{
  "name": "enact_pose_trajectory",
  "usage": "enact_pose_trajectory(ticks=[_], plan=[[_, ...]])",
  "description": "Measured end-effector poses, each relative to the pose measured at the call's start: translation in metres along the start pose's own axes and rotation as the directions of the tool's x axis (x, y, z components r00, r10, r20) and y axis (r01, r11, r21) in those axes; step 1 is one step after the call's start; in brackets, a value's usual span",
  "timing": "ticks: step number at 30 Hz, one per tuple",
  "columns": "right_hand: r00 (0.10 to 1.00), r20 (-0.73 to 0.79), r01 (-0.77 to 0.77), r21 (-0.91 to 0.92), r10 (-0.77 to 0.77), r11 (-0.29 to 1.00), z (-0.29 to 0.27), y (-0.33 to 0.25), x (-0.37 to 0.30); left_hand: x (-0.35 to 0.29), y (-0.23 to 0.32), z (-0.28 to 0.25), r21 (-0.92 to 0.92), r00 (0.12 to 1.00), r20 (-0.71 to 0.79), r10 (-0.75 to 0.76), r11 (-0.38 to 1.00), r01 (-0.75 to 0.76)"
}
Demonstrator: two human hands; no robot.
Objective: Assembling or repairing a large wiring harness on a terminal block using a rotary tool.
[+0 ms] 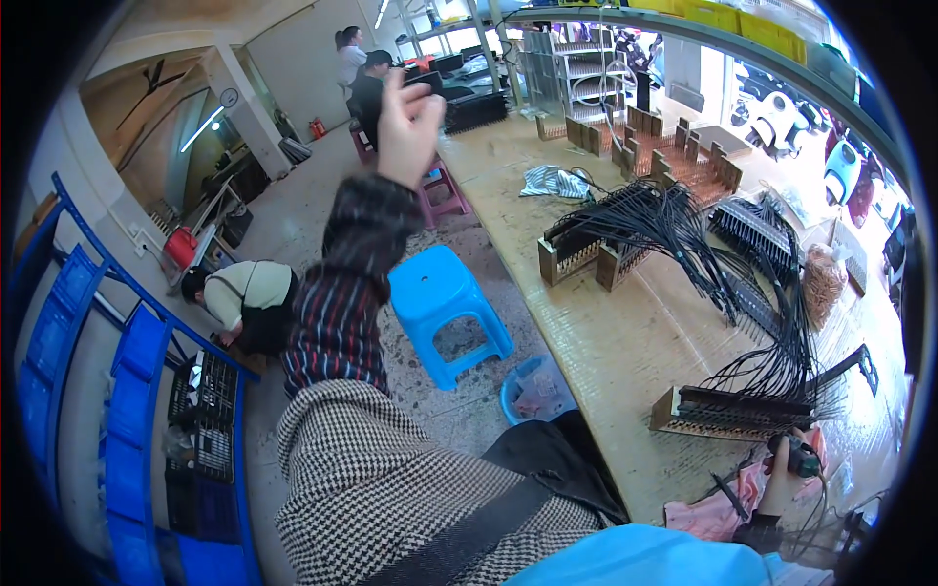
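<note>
Wired rack (733, 412) is set just beyond right hand (779, 474), whose grip can't be told; left hand (408, 132) is held up empty, tabletop (596, 366) edge to its right, floor (283, 220) to its left.

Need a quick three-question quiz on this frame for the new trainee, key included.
1. True or false: the raised left hand is empty.
2. Pick one. The nearer stool is:
A) red
B) blue
C) white
3. Fill in: the black cables are spread out on top of the ____.

Key:
1. True; nothing shows in its fingers.
2. B.
3. Table.
</note>
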State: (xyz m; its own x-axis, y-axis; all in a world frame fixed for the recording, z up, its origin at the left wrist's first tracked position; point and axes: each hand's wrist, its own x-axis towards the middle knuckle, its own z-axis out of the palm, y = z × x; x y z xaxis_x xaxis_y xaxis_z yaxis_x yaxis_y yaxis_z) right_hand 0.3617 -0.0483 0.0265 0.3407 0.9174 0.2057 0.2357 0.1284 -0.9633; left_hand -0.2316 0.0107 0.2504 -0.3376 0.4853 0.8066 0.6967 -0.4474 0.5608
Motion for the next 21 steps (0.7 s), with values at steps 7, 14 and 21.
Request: enact_pose_trajectory(ticks=[7, 14, 21], plan=[[1.0, 0.0, -0.008, 0.02, 0.008, 1.0, 0.004, 0.001, 0.002, -0.104, 0.091, 0.032, -0.394, 0.809, 0.502, 0.308, 0.913, -0.103], [1.0, 0.005, -0.002, 0.039, 0.002, 0.999, 0.001, 0.005, 0.002, 0.004, 0.08, -0.011, -0.099, 0.947, 0.103, 0.305, 0.95, -0.295], [0.999, -0.022, -0.042, 0.021, 0.043, 0.999, -0.004, 0.001, 0.002, -0.129, 0.052, 0.056, -0.488, 0.733, 0.68, -0.039, 0.721, 0.491]])
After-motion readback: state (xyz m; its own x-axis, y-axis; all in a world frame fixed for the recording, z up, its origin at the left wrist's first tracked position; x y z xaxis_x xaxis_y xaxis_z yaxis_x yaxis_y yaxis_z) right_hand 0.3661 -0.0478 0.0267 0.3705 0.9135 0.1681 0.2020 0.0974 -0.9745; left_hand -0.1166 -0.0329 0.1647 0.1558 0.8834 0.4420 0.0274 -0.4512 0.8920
